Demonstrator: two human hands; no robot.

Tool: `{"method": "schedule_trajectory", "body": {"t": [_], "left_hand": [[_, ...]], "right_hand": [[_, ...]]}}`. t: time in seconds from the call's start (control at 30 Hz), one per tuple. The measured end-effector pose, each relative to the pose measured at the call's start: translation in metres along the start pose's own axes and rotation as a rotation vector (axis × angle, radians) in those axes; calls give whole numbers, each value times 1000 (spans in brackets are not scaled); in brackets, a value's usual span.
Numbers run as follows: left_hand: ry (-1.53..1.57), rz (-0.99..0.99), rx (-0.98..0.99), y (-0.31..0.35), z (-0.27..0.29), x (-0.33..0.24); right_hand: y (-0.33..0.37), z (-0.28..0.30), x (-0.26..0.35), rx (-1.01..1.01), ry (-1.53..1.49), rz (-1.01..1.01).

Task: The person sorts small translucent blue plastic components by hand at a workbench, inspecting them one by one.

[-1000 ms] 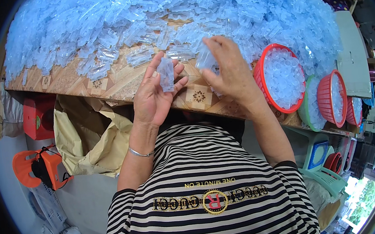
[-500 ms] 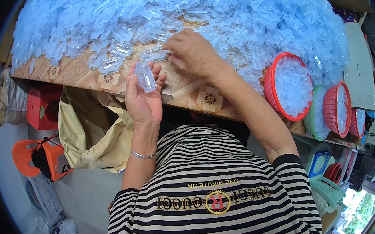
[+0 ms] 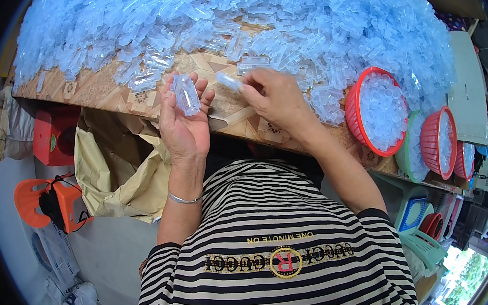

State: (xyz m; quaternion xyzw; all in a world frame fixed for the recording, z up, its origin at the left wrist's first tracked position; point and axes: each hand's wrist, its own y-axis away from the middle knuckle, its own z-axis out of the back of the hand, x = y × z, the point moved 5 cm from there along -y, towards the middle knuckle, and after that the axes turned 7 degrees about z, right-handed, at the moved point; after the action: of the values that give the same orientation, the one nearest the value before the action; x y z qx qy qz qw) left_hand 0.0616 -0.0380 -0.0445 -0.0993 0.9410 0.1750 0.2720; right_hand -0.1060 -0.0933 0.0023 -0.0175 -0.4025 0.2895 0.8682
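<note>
My left hand (image 3: 184, 131) is palm up by the table's near edge, its fingers curled round clear plastic pieces (image 3: 186, 95) lying in the palm; how many cannot be made out. Just to the right, my right hand (image 3: 281, 100) pinches one narrow clear plastic piece (image 3: 228, 80) by its end, between thumb and fingers. That piece points toward the left palm, a short gap away from it. Beyond both hands, a wide heap of similar clear, bluish plastic pieces (image 3: 129, 29) covers most of the patterned table (image 3: 90, 87). Some loose ones lie close to my fingers.
A red basket (image 3: 352, 111) filled with small clear parts stands at the table's right, with a green basket (image 3: 403, 162) and more red baskets (image 3: 452, 160) beyond. Below the left edge hang an open brown paper sack (image 3: 93, 183) and a red container (image 3: 51, 137).
My right hand has drawn back from the heap's edge, toward me and to the right, and now holds up a plastic piece. The left hand stays nearly in place, its pieces tilted slightly differently.
</note>
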Motion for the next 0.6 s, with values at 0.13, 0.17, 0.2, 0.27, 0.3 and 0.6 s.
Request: {"method": "schedule_trajectory", "body": {"t": [0.13, 0.17, 0.2, 0.27, 0.3, 0.6], "left_hand": [[-38, 75, 44, 1, -4, 14], [-40, 81, 48, 1, -6, 16], [-42, 107, 54, 2, -9, 20], [-46, 134, 59, 3, -11, 24], [-56, 143, 71, 4, -11, 25], [-41, 228, 188, 8, -22, 27]], "right_hand": [[39, 9, -30, 80, -170, -361], [46, 8, -38, 42, -269, -423], [53, 10, -41, 37, -268, -427], [63, 13, -42, 50, -363, -500], [63, 19, -39, 50, -365, -502], [49, 30, 0, 51, 323, -50]]}}
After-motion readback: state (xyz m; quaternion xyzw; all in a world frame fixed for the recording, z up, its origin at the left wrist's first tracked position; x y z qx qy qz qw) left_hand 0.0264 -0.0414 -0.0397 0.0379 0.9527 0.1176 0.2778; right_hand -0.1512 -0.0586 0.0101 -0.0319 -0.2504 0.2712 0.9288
